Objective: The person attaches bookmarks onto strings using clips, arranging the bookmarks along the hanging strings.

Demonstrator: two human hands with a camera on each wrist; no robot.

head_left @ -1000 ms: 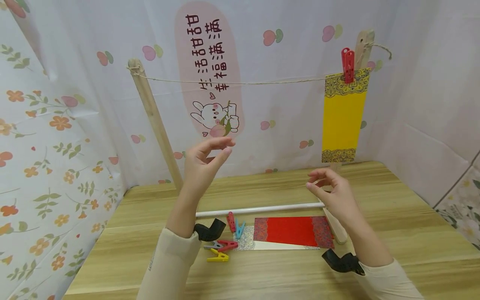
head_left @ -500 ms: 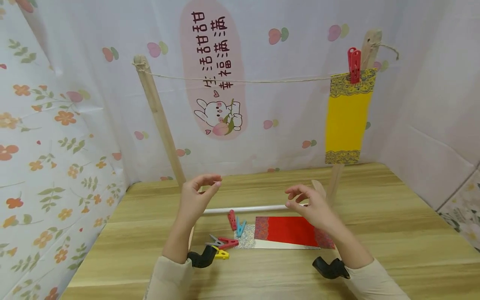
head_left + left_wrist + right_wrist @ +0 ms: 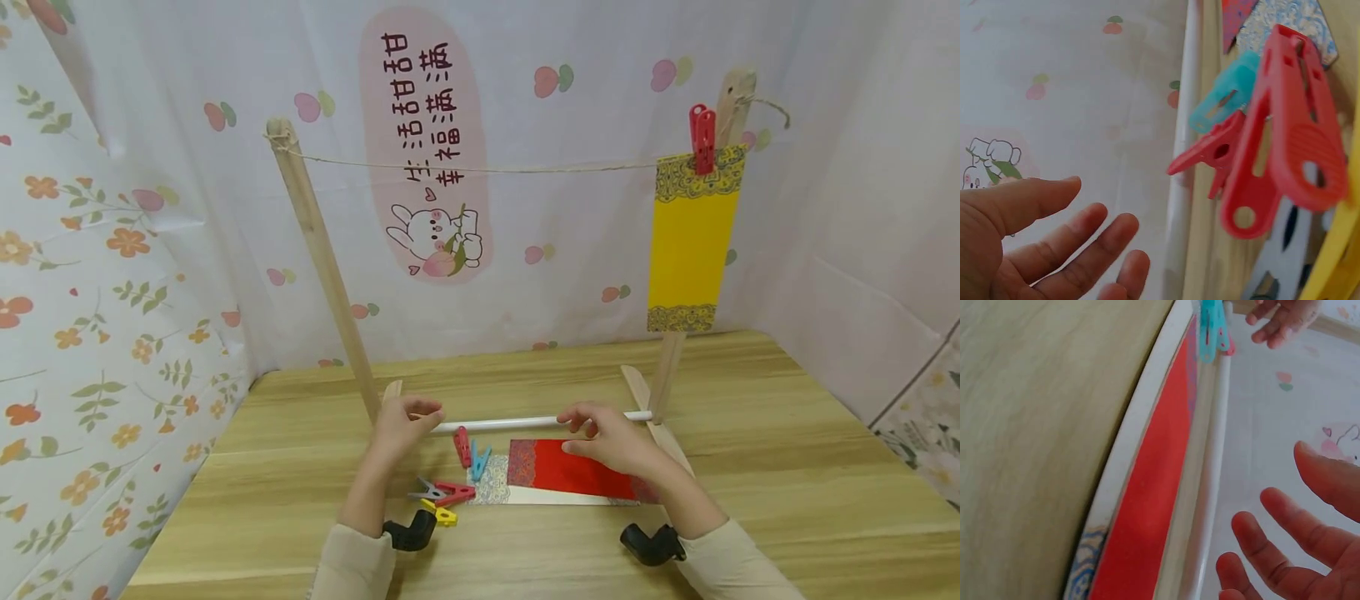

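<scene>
Taking the plain red paper strip with patterned ends (image 3: 557, 473) as the hub of the clock and the person as six, the right hand (image 3: 615, 442) is above that strip's two o'clock corner. Its grip is half open, thumb and fingers loosely bent and well separated, with nothing in it; from the right wrist I can see it is clear of the paper.

The left hand (image 3: 401, 429) hangs at ten o'clock, by the end of the white round rod (image 3: 498, 426). That grip is relaxed and part open too, nothing between its fingers.

The red strip lies on the light wood-grain bench (image 3: 562, 558), over a cream strip with a silvery-blue pattern (image 3: 491, 482), which shows toward nine and six. At nine o'clock sit the plastic clothespins: a red one (image 3: 462, 447) just beside a turquoise one (image 3: 481, 460), and toward eight a grey one (image 3: 431, 491), a second red one (image 3: 454, 494) and a yellow one (image 3: 442, 514).

The rod lies at twelve, between two wooden posts (image 3: 318, 225). A thin twine line (image 3: 480, 171) spans them up high. Toward one o'clock, a yellow patterned-end strip (image 3: 686, 254) hangs there, pinched by a red clip (image 3: 703, 142).
</scene>
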